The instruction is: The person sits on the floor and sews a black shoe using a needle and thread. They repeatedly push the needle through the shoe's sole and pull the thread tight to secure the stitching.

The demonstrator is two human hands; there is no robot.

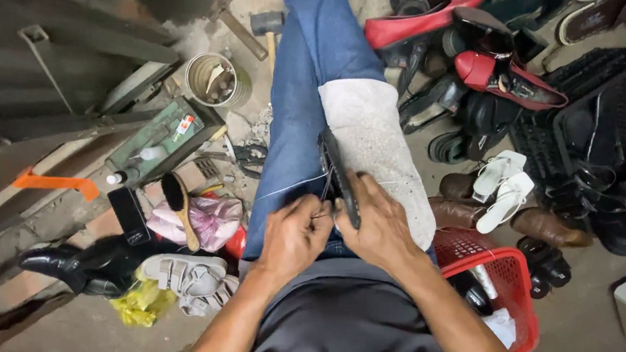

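Your right hand (382, 222) is closed around the dark, flat shoe piece (339, 176), with the fingers wrapped over its near end, so that it stays firm on your lap. Your left hand (295, 236) is pinched shut just beside it, fingertips together on something very thin; I think it is a needle or the pale thread (293, 187) that runs across your knee, but it is too small to tell surely. The two hands almost touch, which keeps the work steady.

The shoe piece lies along your thigh, pointing away from you, half on the blue jeans (298, 85) and half on the worn grey cloth pad (375, 144) that covers the right leg. The pad seems there to protect the leg and give a working surface.

Near your right side stands a red plastic basket (520, 289), within reach. On the left, the wooden-backed shoe brush (177, 199), a black leather shoe (75, 265) and a grey strappy sandal (182, 271) lie close by. Farther off, a round tin of small parts (213, 79) and a hammer (267, 27) rest on the floor, and white flip-flops (502, 187) sit among the shoes on the right.
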